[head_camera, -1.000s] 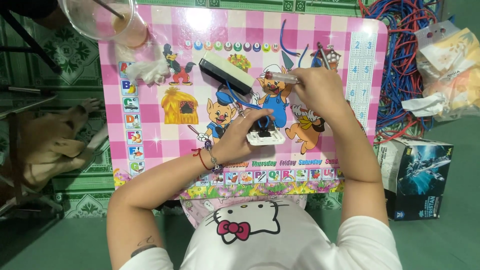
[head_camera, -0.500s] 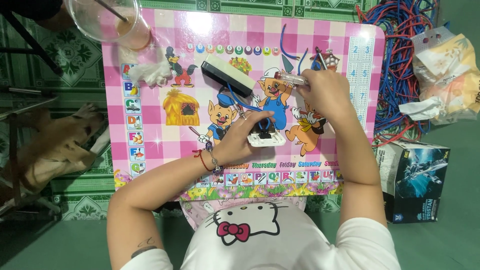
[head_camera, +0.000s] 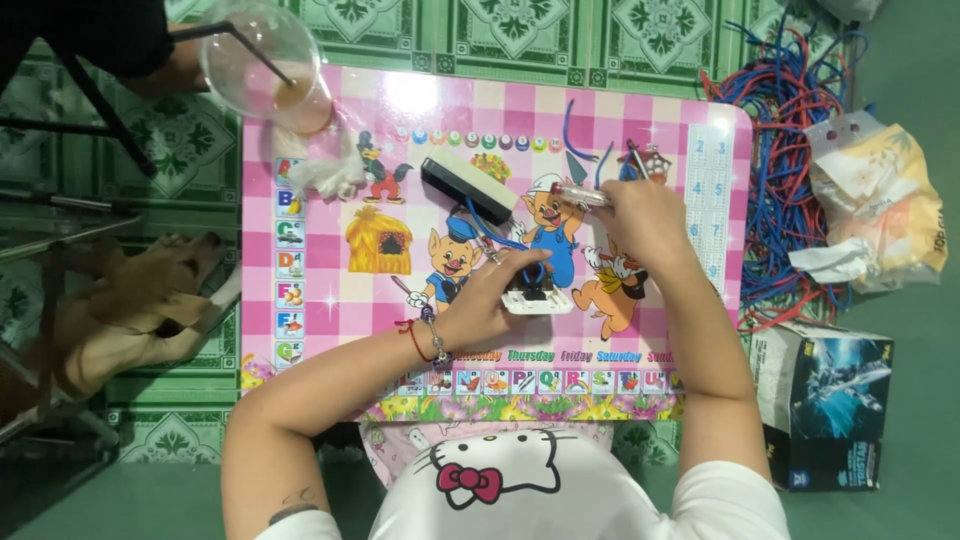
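My left hand (head_camera: 497, 298) holds a small white switch plate (head_camera: 538, 300) down on the pink cartoon-printed table (head_camera: 330, 290). A blue wire (head_camera: 508, 240) runs from the plate up toward a black and white block (head_camera: 470, 186). My right hand (head_camera: 640, 222) grips a clear-handled screwdriver (head_camera: 578, 195) above and to the right of the plate, its tip pointing left. More loose blue wire pieces (head_camera: 572, 135) lie near the table's far edge.
A clear plastic cup (head_camera: 262, 62) with a straw stands at the table's far left corner beside crumpled tissue (head_camera: 326, 176). A tangle of red and blue wires (head_camera: 778, 170), a plastic bag (head_camera: 880, 210) and a dark box (head_camera: 828, 400) lie on the floor right. A dog (head_camera: 130, 310) lies left.
My right hand has lifted slightly up and right with the screwdriver. My left hand stays on the switch plate. The dog has shifted a little.
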